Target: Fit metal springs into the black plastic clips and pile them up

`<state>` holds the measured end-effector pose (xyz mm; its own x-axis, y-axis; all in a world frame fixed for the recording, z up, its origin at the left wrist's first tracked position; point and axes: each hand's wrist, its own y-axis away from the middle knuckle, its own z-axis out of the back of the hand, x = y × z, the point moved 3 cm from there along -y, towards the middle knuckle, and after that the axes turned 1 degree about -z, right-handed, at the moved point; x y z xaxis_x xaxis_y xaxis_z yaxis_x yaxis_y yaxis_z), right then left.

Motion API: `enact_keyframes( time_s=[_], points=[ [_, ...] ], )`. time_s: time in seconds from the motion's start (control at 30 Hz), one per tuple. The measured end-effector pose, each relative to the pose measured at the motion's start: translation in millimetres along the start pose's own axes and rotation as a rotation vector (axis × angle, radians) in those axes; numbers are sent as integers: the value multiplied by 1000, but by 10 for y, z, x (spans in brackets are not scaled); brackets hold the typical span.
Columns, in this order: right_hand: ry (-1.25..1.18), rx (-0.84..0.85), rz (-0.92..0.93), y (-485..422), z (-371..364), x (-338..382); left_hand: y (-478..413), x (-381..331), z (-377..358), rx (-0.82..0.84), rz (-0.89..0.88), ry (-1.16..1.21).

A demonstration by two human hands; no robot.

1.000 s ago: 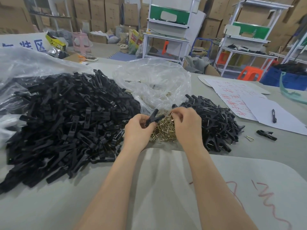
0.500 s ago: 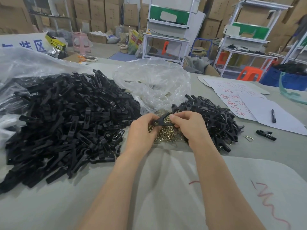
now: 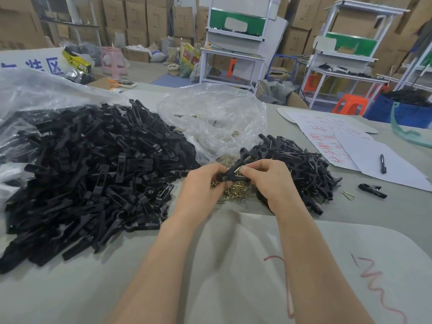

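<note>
Both hands meet over a small heap of brass springs (image 3: 236,190) at the table's middle. My left hand (image 3: 201,185) and my right hand (image 3: 271,181) pinch the two ends of one black plastic clip (image 3: 233,175), and a thin metal spring shows at its top. A big pile of loose black clip parts (image 3: 88,174) fills the left. A smaller pile of black clips with springs (image 3: 301,164) lies just right of my right hand.
A crumpled clear plastic bag (image 3: 210,122) sits behind the springs. White paper sheets (image 3: 346,146) with red writing, a black pen (image 3: 382,163), one stray clip (image 3: 372,190) and a loose spring (image 3: 348,195) lie at the right. Shelving and cartons stand beyond the table.
My hands have drawn together on the clip, which has turned from upright to lying level between them. The right hand left the spring heap and now holds the clip's right end.
</note>
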<state>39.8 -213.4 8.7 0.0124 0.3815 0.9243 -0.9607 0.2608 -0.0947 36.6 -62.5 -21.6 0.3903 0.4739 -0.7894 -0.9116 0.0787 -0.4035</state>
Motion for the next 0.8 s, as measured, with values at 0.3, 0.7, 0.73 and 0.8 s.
enact_keyframes(
  time_s=[0.3, 0.7, 0.73, 0.8],
  points=[
    [-602, 521, -388, 81, 27, -72, 18, -80, 68, 48, -24, 210],
    [-957, 695, -482, 207, -265, -435, 25, -231, 67, 122, -228, 11],
    [-950, 708, -478, 212, -270, -430, 27, -235, 66, 125, -243, -9],
    [-935, 716, -463, 223, -280, -428, 32, -244, 61, 139, -251, -40]
  ],
)
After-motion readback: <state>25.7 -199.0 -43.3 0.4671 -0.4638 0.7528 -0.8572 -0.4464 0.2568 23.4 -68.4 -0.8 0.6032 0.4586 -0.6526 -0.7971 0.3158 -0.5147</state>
